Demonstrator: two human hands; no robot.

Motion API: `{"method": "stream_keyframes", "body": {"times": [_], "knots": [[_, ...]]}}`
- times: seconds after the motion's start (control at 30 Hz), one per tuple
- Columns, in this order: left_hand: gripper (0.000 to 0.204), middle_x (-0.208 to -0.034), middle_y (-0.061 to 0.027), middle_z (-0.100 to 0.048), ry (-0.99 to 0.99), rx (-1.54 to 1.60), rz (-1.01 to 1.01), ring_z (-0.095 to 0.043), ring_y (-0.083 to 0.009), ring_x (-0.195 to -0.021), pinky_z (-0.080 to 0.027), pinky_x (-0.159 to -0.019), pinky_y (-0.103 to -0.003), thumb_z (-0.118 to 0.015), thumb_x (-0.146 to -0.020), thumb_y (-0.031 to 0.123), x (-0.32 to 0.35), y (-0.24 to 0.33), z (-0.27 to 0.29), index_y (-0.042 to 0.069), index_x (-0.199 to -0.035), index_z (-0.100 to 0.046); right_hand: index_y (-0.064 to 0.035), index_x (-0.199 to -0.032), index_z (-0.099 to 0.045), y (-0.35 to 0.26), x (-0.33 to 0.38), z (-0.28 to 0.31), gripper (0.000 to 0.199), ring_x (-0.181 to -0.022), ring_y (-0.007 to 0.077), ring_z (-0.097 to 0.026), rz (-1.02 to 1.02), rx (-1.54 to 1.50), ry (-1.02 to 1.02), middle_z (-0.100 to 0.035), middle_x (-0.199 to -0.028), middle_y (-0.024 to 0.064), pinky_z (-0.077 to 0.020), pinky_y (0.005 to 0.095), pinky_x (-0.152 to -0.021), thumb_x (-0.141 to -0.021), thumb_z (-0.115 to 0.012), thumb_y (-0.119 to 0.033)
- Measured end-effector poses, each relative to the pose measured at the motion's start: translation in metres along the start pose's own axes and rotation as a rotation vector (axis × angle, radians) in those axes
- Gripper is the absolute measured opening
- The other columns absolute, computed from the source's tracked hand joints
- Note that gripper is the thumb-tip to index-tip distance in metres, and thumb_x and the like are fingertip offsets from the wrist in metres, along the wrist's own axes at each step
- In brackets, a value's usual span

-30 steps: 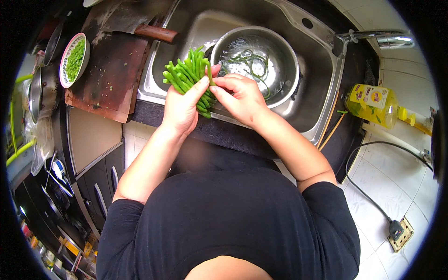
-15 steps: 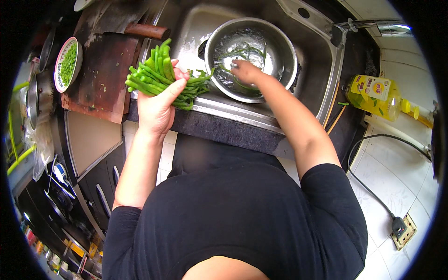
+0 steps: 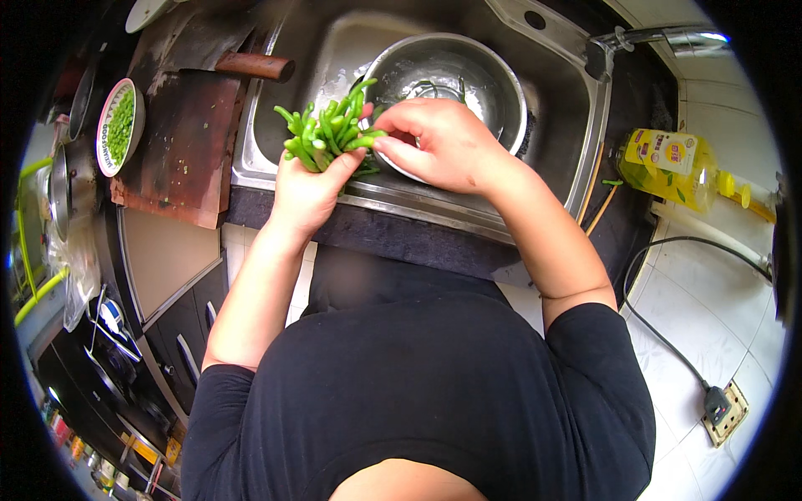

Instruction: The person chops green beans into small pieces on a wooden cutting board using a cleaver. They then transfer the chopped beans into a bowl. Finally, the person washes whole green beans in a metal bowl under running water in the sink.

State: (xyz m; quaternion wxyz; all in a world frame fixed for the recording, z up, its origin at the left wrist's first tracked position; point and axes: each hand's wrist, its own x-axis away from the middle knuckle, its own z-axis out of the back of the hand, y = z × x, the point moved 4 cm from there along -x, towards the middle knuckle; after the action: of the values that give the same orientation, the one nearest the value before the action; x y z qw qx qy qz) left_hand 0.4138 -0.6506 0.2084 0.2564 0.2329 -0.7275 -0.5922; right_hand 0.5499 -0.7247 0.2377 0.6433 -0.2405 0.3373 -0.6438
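A thick bunch of green beans (image 3: 327, 132) is gripped in my left hand (image 3: 305, 190), held above the sink's near edge with the bean ends fanned upward. My right hand (image 3: 451, 144) reaches over the metal bowl and meets the bunch from the right. Its thumb and fingertips pinch a green bean at the bunch's side. Behind that hand, the round metal bowl (image 3: 504, 88) stands in the sink with water in it. A few beans (image 3: 462, 88) show in the water; my right hand hides the bowl's near part.
Left of the steel sink (image 3: 555, 142) lies a wooden chopping board (image 3: 175, 154) with a wooden-handled cleaver (image 3: 256, 66). Beside it is a bowl of chopped green pieces (image 3: 122, 125). A yellow liquid bottle (image 3: 664, 163), chopsticks (image 3: 603, 214) and a tap (image 3: 668, 37) are at right.
My right hand has come out of the bowl's water and moved left to the bunch. My left hand has shifted right with the beans, turning their ends upward. Fewer beans are visible in the bowl.
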Motion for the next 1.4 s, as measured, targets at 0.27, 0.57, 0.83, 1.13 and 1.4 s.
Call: {"method": "stream_keyframes", "body": {"times": [0.27,0.57,0.83,1.13,1.4], "knots": [[0.036,-0.093,-0.0073,-0.059,0.125,0.078,-0.012,-0.059,-0.0196,-0.089,-0.043,-0.089,-0.037,-0.059,-0.081,0.003,-0.004,0.007,0.01,-0.001,-0.115,-0.047,-0.0051,-0.098,-0.063,0.131,0.0,0.018,0.03,-0.071,0.0084,-0.059,-0.459,-0.743,0.312,-0.065,-0.078,0.0039,-0.0453,0.023,-0.059,-0.088,-0.051,-0.031],[0.02,-0.093,-0.0066,-0.053,-0.094,0.439,-0.094,-0.055,-0.0219,-0.093,-0.041,-0.094,-0.044,-0.054,-0.081,-0.003,-0.007,0.033,0.014,0.004,-0.099,-0.051,0.0008,-0.099,-0.06,0.242,0.051,-0.071,0.035,-0.083,0.0262,-0.059,-0.795,-0.192,-0.06,-0.062,-0.091,0.0146,-0.0468,0.0344,-0.075,-0.082,-0.058,-0.03],[0.016,-0.113,-0.0195,-0.055,0.026,0.515,0.142,-0.054,-0.0306,-0.106,-0.042,-0.092,-0.043,-0.056,-0.084,0.006,-0.011,-0.004,0.006,0.004,-0.1,-0.053,0.0024,-0.103,-0.054,0.088,0.023,-0.011,0.021,-0.071,0.0128,-0.055,-0.436,-1.103,0.259,-0.059,-0.081,0.0059,-0.0461,0.0251,-0.066,-0.09,-0.049,-0.014],[0.029,-0.113,-0.0169,-0.056,-0.002,0.485,0.202,-0.058,-0.0208,-0.096,-0.047,-0.085,-0.033,-0.057,-0.084,0.007,-0.009,0.0,-0.019,-0.002,-0.112,-0.051,0.0004,-0.099,-0.054,0.019,0.026,-0.035,0.013,-0.074,0.0111,-0.058,-0.285,-1.279,0.266,-0.061,-0.087,0.0085,-0.0483,0.0232,-0.067,-0.089,-0.052,-0.007],[0.023,-0.116,-0.0141,-0.056,0.033,0.377,0.118,-0.055,-0.0199,-0.102,-0.044,-0.089,-0.032,-0.06,-0.081,0.004,-0.004,-0.004,-0.01,-0.001,-0.103,-0.057,-0.001,-0.085,-0.058,0.009,0.014,-0.057,0.01,-0.077,0.0103,-0.057,-0.373,-1.043,0.479,-0.063,-0.087,0.006,-0.0467,0.0247,-0.071,-0.08,-0.064,-0.007]]}}
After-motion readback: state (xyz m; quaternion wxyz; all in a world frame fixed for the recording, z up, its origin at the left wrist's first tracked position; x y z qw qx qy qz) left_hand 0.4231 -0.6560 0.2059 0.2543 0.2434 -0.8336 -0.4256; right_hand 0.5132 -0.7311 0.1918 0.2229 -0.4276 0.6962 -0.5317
